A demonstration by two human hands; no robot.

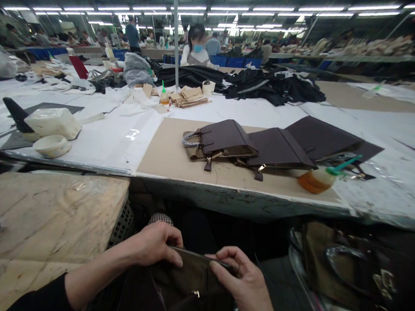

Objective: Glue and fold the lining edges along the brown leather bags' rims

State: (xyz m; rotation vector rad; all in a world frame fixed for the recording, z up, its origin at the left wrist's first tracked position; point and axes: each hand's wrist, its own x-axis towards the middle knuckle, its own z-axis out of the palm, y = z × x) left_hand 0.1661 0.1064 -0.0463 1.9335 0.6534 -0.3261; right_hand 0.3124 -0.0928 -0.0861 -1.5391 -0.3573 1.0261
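Where its rim runs crosswise, a handbag is pinched by left hand and right hand. Its body is seen below, lower centre.

The held bag is olive-brown, the sheet beige, the nozzle green, the cloth finely checked.
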